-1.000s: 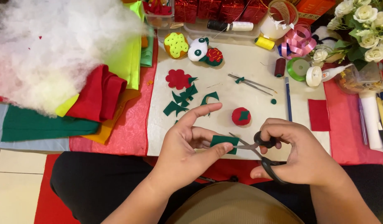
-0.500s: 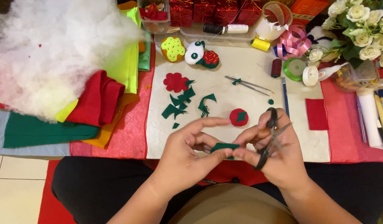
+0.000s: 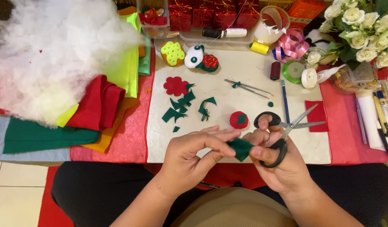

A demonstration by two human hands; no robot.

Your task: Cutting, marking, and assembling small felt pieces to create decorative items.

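Observation:
My left hand pinches a small piece of dark green felt between thumb and fingers, just in front of the table edge. My right hand holds black-handled scissors with its fingers through the loops; the blades are parted and point up to the right, away from the felt. Its fingertips also touch the green piece. A small red felt ball with a green leaf lies on the white board just beyond my hands.
Green felt scraps and a red felt flower lie on the board. Tweezers, thread spools, ribbon rolls, a white stuffing pile, stacked felt sheets, red boxes and white flowers surround it.
The scissors swung from pointing down toward my lap to pointing up and right. Both hands came together on the green felt piece, slightly nearer to me.

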